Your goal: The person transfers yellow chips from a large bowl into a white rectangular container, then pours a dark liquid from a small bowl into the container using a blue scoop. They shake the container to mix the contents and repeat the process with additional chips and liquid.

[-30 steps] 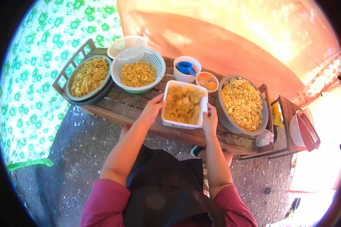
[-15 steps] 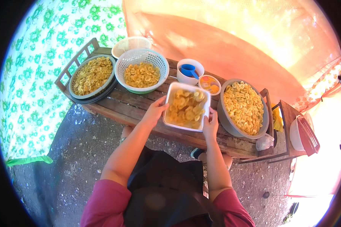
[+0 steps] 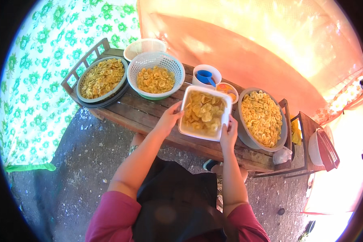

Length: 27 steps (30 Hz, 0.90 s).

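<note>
Between my two hands is a white square plastic tub (image 3: 184, 128), held above the bench by its sides. Inside it lie yellow-brown banana chips (image 3: 205, 111). My left hand (image 3: 169, 119) grips the tub's left wall, and my right hand (image 3: 229, 133) grips the right wall near its lower corner. Just right of the tub stands a large grey basin (image 3: 246, 133) heaped with paler chips. To its left, beyond my left hand, a white perforated colander (image 3: 139, 66) holds darker, glossy chips and rests in a green-based bowl.
A wooden slatted bench (image 3: 123, 109) carries everything. At its left end sits a grey basket (image 3: 82, 97) full of chips, with a pale empty basket (image 3: 143, 45) behind. A white bucket (image 3: 215, 71) with a blue scoop (image 3: 204, 76), a round tub (image 3: 232, 89) and a plastic bag (image 3: 282, 155) stand rightward.
The chips in the tub have shifted and look less blurred. My hands still hold the tub, and the whole view has moved slightly.
</note>
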Available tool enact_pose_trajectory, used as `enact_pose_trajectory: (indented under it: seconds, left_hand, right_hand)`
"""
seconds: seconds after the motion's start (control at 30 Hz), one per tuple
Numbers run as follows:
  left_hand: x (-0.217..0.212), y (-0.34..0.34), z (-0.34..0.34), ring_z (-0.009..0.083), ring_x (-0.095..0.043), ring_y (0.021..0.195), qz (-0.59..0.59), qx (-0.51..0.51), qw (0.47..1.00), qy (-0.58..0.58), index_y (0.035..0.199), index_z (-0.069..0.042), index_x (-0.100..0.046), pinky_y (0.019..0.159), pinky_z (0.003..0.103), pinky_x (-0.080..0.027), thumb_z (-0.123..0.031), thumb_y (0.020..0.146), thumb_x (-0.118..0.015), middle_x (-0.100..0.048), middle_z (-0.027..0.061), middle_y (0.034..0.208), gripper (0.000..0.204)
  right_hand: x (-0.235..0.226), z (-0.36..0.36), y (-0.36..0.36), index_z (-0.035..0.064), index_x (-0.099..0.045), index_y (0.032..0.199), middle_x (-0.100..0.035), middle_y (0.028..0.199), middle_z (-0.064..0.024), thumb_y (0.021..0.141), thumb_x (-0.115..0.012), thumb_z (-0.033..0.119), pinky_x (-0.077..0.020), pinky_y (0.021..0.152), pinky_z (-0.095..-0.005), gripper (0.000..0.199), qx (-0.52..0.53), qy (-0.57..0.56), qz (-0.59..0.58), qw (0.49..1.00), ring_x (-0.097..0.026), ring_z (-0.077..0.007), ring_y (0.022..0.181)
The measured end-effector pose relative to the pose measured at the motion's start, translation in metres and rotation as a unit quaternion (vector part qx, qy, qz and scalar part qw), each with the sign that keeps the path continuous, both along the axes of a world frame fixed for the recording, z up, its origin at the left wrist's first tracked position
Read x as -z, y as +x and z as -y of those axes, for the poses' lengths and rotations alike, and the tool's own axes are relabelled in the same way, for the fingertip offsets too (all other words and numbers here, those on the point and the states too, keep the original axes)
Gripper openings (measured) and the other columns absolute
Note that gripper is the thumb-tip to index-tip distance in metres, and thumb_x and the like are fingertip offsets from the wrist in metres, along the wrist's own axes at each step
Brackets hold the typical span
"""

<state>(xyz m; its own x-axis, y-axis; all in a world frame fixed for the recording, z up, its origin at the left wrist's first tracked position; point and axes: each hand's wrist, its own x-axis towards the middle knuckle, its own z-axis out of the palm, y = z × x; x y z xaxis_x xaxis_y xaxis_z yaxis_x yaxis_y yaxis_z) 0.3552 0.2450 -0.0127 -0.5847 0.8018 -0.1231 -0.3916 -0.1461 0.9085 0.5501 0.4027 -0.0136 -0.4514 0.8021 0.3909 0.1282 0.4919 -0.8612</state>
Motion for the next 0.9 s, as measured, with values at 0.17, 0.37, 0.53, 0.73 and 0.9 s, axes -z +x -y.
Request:
enact_pose_trajectory:
  seconds: [0.17, 0.37, 0.53, 0.73, 0.9]
  left_hand:
    - [0.0, 0.0, 0.003, 0.011, -0.053, 0.087, 0.045, -0.019, 0.998, 0.025, 0.137, -0.006, -0.044, 0.082, 0.025, -0.043, -0.007, 0.09, -0.057, -0.058, 0.0044, 0.097, 0.048]
    - [-0.003, 0.0, 0.008, 0.0112, -0.053, 0.09, 0.045, -0.004, 0.999, 0.014, 0.138, -0.007, -0.043, 0.083, 0.026, -0.043, -0.007, 0.09, -0.057, -0.057, 0.0032, 0.1, 0.05]
    - [-0.005, -0.008, 0.003, 0.0108, -0.054, 0.095, 0.023, 0.011, 1.0, -0.018, 0.139, -0.007, -0.042, 0.084, 0.026, -0.044, -0.007, 0.09, -0.058, -0.058, 0.0041, 0.104, 0.051]
    - [-0.005, -0.006, 0.003, 0.013, -0.054, 0.1, 0.038, -0.007, 0.999, 0.021, 0.138, -0.006, -0.043, 0.089, 0.028, -0.043, -0.007, 0.091, -0.056, -0.058, 0.0062, 0.109, 0.049]
    - [-0.008, -0.009, 0.002, 0.0118, -0.055, 0.097, 0.031, 0.006, 0.999, 0.025, 0.141, -0.01, -0.039, 0.083, 0.028, -0.044, -0.009, 0.091, -0.056, -0.058, 0.0038, 0.109, 0.053]
  right_hand:
    - [0.004, 0.003, -0.004, 0.0014, -0.05, 0.125, -0.057, 0.087, -0.0058, 0.086, -0.052, -0.002, -0.0446, 0.07, -0.0255, 0.039, 0.033, -0.051, -0.08, 0.995, -0.052, -0.0114, 0.077]
    - [0.003, 0.004, -0.004, 0.002, -0.05, 0.124, -0.056, 0.087, -0.0047, 0.087, -0.053, -0.001, -0.0442, 0.069, -0.0246, 0.038, 0.015, -0.037, -0.02, 0.999, -0.051, -0.0102, 0.074]
    - [-0.002, 0.003, -0.005, -0.0002, -0.049, 0.125, -0.055, 0.088, -0.0036, 0.088, -0.052, -0.002, -0.0442, 0.067, -0.0245, 0.037, 0.002, -0.005, 0.056, 0.998, -0.05, -0.0097, 0.073]
    - [-0.004, 0.001, -0.01, 0.0001, -0.049, 0.125, -0.056, 0.087, -0.0052, 0.088, -0.052, 0.0, -0.0445, 0.068, -0.026, 0.038, 0.007, -0.002, -0.05, 0.999, -0.051, -0.0113, 0.073]
    - [-0.009, 0.004, -0.012, -0.0012, -0.049, 0.124, -0.057, 0.091, -0.0059, 0.088, -0.052, -0.001, -0.0453, 0.072, -0.0259, 0.036, 0.011, -0.013, -0.051, 0.999, -0.053, -0.0126, 0.077]
